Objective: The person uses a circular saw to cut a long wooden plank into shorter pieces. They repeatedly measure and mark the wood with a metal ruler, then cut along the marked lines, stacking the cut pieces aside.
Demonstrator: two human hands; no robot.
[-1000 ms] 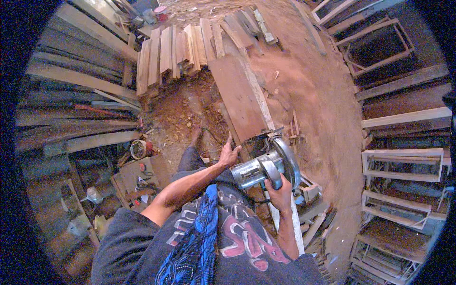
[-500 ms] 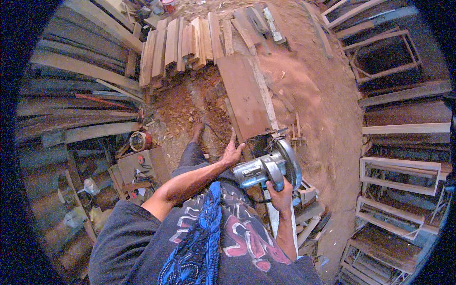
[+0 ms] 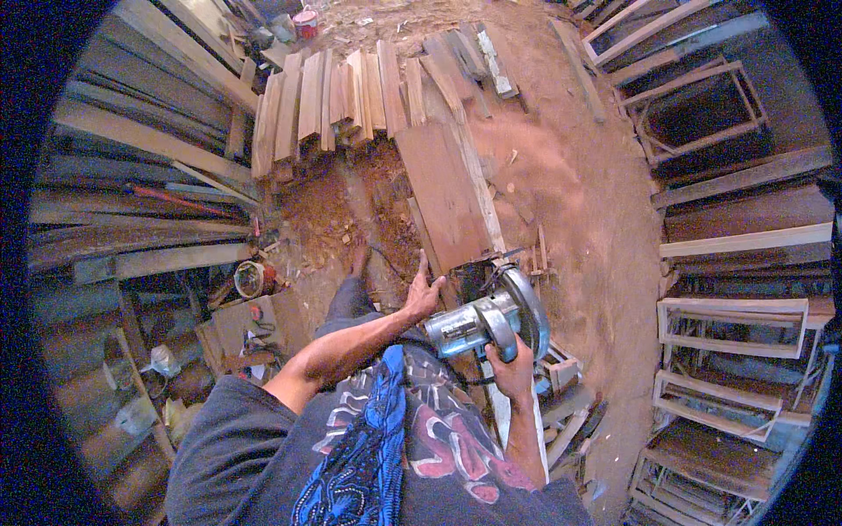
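Note:
My right hand [image 3: 512,370] is closed round the rear handle of a circular saw [image 3: 467,328] with a silvery-blue motor body and a rounded metal guard. The saw sits at the near end of a wide reddish-brown board [image 3: 443,193], over a long pale strip of wood [image 3: 481,188] along the board's right side. The guard and base hide the blade and its contact with the wood. My left hand [image 3: 424,295] lies at the board's near left corner, left of the saw. Its fingers are stretched forward along the edge, gripping nothing.
A row of sawn planks [image 3: 311,96] lies beyond, with sawdust [image 3: 539,167] to the right. Long timbers [image 3: 149,131] lean at the left. Wooden frames [image 3: 732,326] stand along the right side. A bucket [image 3: 253,279] and offcuts [image 3: 570,403] lie near me.
The whole view has shifted slightly, with the scene appearing lower and a little leftward. The saw, board and both hands keep nearly the same places relative to each other.

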